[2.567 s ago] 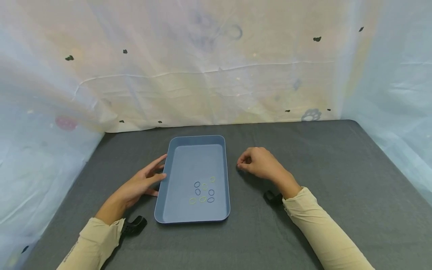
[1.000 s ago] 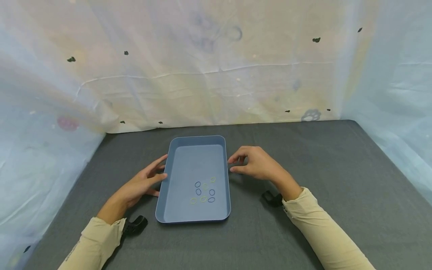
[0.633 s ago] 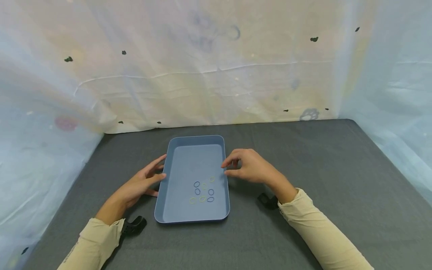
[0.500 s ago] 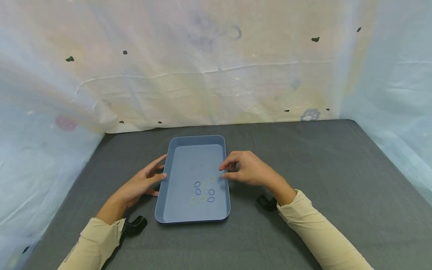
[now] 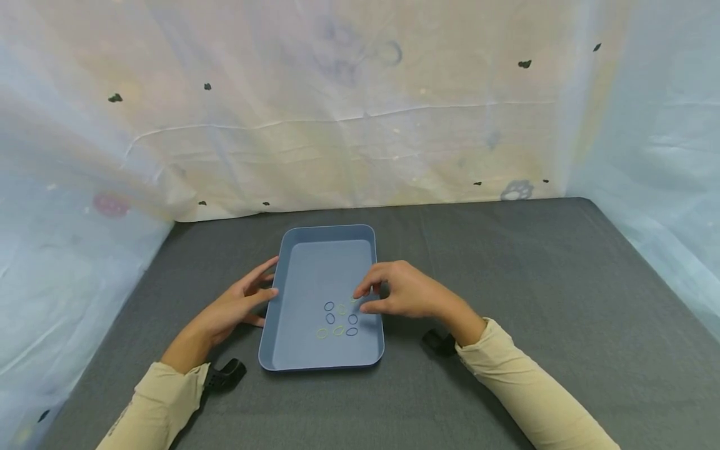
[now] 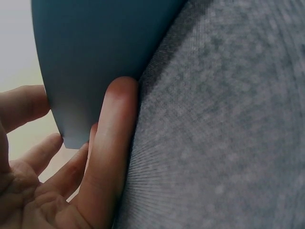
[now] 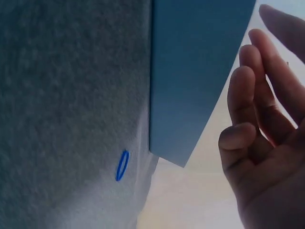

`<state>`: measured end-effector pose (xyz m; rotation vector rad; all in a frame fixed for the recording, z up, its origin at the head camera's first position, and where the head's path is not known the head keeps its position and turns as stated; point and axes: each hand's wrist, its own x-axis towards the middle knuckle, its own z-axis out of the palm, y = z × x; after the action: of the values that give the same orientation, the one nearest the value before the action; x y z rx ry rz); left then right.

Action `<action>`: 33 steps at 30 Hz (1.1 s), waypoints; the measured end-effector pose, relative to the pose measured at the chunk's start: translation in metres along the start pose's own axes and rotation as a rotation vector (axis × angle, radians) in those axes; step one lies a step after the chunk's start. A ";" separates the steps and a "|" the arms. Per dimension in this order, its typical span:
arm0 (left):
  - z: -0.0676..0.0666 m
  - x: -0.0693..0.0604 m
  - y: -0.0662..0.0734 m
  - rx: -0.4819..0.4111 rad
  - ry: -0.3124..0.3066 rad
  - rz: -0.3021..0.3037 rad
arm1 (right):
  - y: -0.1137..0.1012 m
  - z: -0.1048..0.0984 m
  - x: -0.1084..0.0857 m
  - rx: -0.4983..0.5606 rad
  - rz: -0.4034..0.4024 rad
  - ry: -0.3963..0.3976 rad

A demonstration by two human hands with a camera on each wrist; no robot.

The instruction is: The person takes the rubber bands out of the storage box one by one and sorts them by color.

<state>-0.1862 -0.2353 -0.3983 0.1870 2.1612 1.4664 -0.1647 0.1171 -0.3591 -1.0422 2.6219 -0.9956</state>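
Observation:
A blue tray (image 5: 319,265) holds several thin blue rings (image 5: 324,307) and yellow rings (image 5: 317,334) in its near half. At its left side, my left hand (image 5: 227,310) touches the wall with spread fingers. The left wrist view shows the fingers of this hand (image 6: 102,162) against the tray's outer wall (image 6: 76,57). My right hand (image 5: 410,292) reaches over the right rim, thumb and index finger apart, close to the yellow ring (image 5: 354,300) farthest back. Whether it touches this ring cannot be told. In the right wrist view the hand (image 7: 269,162) has bent, separated fingers.
Grey cloth (image 5: 506,262) covers the table. One blue ring (image 7: 126,155) lies on the cloth outside the tray wall (image 7: 195,57) in the right wrist view. A patterned pale curtain (image 5: 360,150) hangs behind, and others hang at both sides.
My right hand has moved left and nearer from the cloth beside the tray to over its right part. Its thumb and index finger, earlier together, have parted. The left hand has stayed in place.

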 end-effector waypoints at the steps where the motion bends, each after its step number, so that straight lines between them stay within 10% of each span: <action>1: 0.000 -0.001 0.000 0.001 0.001 0.001 | 0.000 0.001 0.000 0.006 -0.012 -0.009; 22: 0.002 -0.001 0.002 0.009 0.005 0.005 | 0.001 0.017 0.003 -0.153 -0.041 -0.079; 33: 0.000 0.000 0.005 0.018 -0.012 0.030 | -0.018 0.023 0.005 -0.282 0.140 -0.058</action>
<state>-0.1865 -0.2331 -0.3943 0.2351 2.1709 1.4592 -0.1499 0.0923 -0.3644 -0.9076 2.7963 -0.5697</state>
